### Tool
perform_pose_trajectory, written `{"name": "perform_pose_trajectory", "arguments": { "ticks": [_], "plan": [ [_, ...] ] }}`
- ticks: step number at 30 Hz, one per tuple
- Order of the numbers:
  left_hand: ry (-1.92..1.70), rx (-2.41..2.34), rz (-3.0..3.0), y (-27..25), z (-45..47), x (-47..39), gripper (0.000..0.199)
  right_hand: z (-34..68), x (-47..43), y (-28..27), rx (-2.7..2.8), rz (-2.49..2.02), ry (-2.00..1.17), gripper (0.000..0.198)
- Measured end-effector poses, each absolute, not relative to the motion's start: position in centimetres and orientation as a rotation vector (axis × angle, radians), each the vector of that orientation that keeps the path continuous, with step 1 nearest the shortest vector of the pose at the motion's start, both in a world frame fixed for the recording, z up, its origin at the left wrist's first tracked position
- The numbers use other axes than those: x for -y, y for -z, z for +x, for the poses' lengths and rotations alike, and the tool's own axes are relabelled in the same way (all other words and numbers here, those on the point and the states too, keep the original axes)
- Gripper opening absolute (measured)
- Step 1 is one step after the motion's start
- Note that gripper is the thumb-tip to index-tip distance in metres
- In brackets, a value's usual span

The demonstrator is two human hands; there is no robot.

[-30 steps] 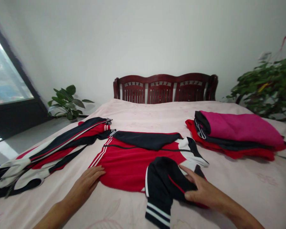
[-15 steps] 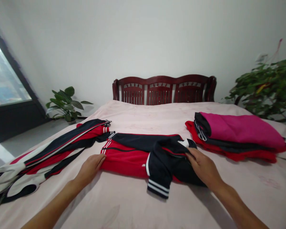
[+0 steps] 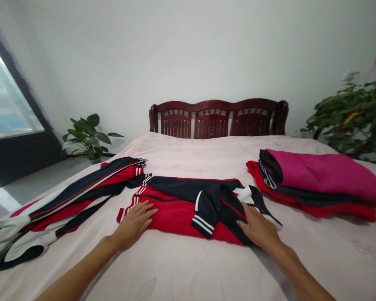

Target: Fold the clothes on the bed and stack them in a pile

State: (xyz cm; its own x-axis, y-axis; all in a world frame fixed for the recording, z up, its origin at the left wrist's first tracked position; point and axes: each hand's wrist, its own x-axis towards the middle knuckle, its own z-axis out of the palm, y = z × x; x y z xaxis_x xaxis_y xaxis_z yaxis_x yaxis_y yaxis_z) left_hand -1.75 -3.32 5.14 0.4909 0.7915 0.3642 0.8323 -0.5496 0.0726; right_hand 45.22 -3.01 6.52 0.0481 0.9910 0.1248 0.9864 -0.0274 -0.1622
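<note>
Leftmost, a window (image 3: 6, 113) and a potted plant (image 3: 87, 136) on the floor; then an unfolded tracksuit piece (image 3: 65, 196) sprawled on the bed (image 3: 188, 267), its near end trailing toward the left edge. Left hand (image 3: 134, 223) lies flat, fingers spread, grip apart, pressing the left part of the red jacket (image 3: 178, 213). Jacket sits mid-bed, near side; by the look of it partly folded, with a dark sleeve (image 3: 213, 205) laid across the front, and white collar (image 3: 253, 200) sticking out right. Right hand (image 3: 257, 228) rests flat on the sleeve's right end, grip apart, clamping nothing. Further right, a folded stack (image 3: 316, 184), magenta on top, looks finished; the left garment seems untouched. Bare sheet near and far of the jacket gives room; far edge ends at the wooden headboard (image 3: 217, 119). Large plant (image 3: 354, 113) far right.
</note>
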Motion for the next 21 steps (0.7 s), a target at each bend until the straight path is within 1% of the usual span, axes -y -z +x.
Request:
{"name": "perform_pose_trajectory", "arguments": {
  "ticks": [3,6,9,11,12,14,15,16,17,19,21],
  "plan": [
    [0.557,1.591,-2.629,-4.8,-2.1,2.4,0.040,44.8,3.5,-5.6,2.011,-2.106,0.158,0.050],
    [0.641,1.729,-2.564,-5.9,-0.3,1.8,0.034,44.7,3.6,-4.6,2.001,-2.093,0.274,0.047],
    [0.839,1.745,-2.533,-7.1,4.6,2.8,0.028,44.8,3.5,-4.2,1.982,-2.083,0.316,0.046],
    [0.972,1.632,-2.623,-7.3,8.9,4.1,0.024,44.8,3.6,-4.2,1.971,-2.076,0.312,0.046],
    [0.996,1.534,-2.714,-7.2,11.1,4.7,0.025,44.8,3.6,-4.2,1.964,-2.075,0.301,0.046],
    [0.942,1.404,-2.812,-6.7,14.9,5.6,0.046,44.7,3.8,-4.5,1.952,-2.080,0.258,0.047],
    [0.889,1.385,-2.827,-6.4,16.4,5.8,0.053,44.6,3.9,-4.6,1.943,-2.090,0.235,0.048],
    [0.836,1.389,-2.833,-6.1,17.6,5.7,0.056,44.6,3.9,-4.8,1.935,-2.099,0.214,0.050],
    [0.794,1.406,-2.839,-5.8,18.4,5.5,0.053,44.5,4.0,-4.9,1.927,-2.106,0.198,0.052],
    [0.787,1.476,-2.871,-5.7,19.1,4.7,0.040,44.5,4.1,-5.2,1.925,-2.111,0.172,0.059],
    [0.928,1.601,-2.927,-6.0,18.7,3.6,0.027,44.6,4.2,-5.5,1.937,-2.107,0.147,0.063]
  ]
}}
